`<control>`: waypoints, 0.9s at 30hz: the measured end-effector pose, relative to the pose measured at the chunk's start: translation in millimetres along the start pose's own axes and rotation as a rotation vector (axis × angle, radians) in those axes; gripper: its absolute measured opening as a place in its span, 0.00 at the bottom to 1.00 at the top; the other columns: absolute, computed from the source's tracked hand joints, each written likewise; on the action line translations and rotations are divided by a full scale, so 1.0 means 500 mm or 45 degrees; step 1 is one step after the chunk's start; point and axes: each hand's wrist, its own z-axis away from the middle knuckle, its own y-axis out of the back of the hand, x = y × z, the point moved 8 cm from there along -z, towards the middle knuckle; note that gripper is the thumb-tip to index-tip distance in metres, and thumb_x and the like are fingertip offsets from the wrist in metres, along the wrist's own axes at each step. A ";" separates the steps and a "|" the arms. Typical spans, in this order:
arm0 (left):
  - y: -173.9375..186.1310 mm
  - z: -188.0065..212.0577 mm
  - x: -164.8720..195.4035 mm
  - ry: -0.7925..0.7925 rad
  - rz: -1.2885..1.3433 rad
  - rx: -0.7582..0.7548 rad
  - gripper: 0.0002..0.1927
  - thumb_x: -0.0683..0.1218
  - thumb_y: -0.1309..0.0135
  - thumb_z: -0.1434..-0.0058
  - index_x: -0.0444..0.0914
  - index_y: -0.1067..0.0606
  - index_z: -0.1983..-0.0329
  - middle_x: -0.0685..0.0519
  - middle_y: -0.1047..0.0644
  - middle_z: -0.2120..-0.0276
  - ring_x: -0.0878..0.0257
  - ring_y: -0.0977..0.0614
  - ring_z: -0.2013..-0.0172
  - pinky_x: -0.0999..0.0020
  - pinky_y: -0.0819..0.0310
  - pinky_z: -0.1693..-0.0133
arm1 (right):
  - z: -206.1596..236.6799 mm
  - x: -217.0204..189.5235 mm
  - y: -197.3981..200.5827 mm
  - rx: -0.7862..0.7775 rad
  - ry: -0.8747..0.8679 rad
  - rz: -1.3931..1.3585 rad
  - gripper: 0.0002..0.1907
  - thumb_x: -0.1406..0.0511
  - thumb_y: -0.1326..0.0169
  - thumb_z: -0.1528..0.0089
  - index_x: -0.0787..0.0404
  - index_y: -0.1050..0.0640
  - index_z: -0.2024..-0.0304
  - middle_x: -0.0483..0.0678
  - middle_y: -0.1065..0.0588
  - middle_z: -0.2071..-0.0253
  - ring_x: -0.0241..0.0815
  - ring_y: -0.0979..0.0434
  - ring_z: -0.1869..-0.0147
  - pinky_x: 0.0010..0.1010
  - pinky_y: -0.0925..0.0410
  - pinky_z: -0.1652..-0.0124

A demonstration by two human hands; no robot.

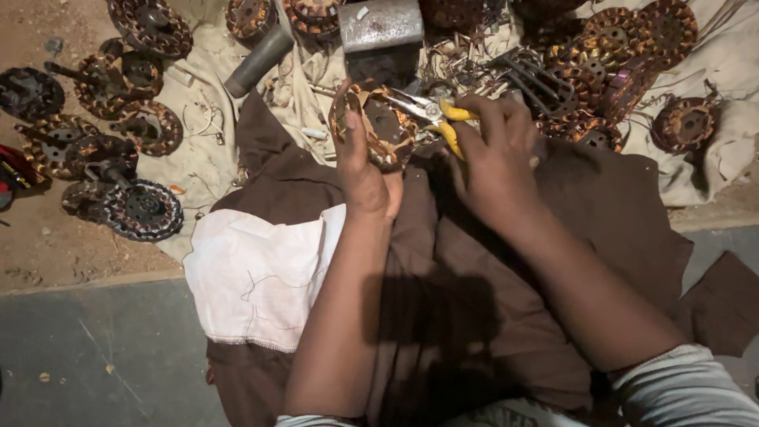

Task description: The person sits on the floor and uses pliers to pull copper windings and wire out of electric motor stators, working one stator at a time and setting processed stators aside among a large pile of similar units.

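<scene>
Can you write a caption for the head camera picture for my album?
Left hand holds a round copper-wound coil; right hand works yellow-handled metal pliers on it.

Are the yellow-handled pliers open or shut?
Open: the pliers in the right hand show metal tips spread apart at the wound coil.

the right hand [494,162] covers most of the yellow handles of the pliers [431,115]. the left hand [365,170] hides part of the wound copper coil [379,130] it holds. coils [150,24] along the top edge are cut off. the small scraps [466,55] near the metal block [379,24] are too tangled to tell apart.
</scene>
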 end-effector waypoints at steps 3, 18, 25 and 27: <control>0.001 0.000 0.000 -0.012 -0.015 -0.002 0.29 0.52 0.49 0.26 0.38 0.39 0.26 0.48 0.30 0.36 0.55 0.28 0.36 0.55 0.32 0.34 | 0.001 0.005 -0.007 -0.032 -0.020 -0.092 0.21 0.68 0.34 0.41 0.65 0.21 0.45 0.52 0.32 0.35 0.59 0.36 0.34 0.50 0.40 0.39; 0.002 0.003 -0.005 -0.013 -0.082 0.006 0.29 0.51 0.48 0.26 0.39 0.39 0.25 0.47 0.31 0.34 0.55 0.29 0.35 0.55 0.33 0.33 | -0.003 0.006 -0.009 0.017 -0.043 0.023 0.17 0.64 0.34 0.38 0.65 0.18 0.50 0.52 0.26 0.48 0.58 0.27 0.48 0.47 0.35 0.52; -0.005 0.004 -0.004 0.024 0.022 -0.044 0.28 0.51 0.50 0.25 0.37 0.39 0.26 0.44 0.30 0.35 0.53 0.27 0.37 0.53 0.31 0.35 | -0.004 0.048 -0.040 -0.045 -0.141 -0.558 0.12 0.63 0.38 0.34 0.68 0.17 0.58 0.55 0.21 0.58 0.52 0.20 0.59 0.40 0.29 0.59; -0.012 0.004 0.002 0.029 0.030 -0.107 0.28 0.51 0.50 0.25 0.38 0.39 0.26 0.44 0.30 0.34 0.53 0.28 0.35 0.54 0.32 0.33 | 0.002 0.060 -0.062 -0.109 -0.199 -0.767 0.13 0.62 0.40 0.31 0.68 0.18 0.59 0.52 0.20 0.60 0.44 0.19 0.59 0.36 0.29 0.59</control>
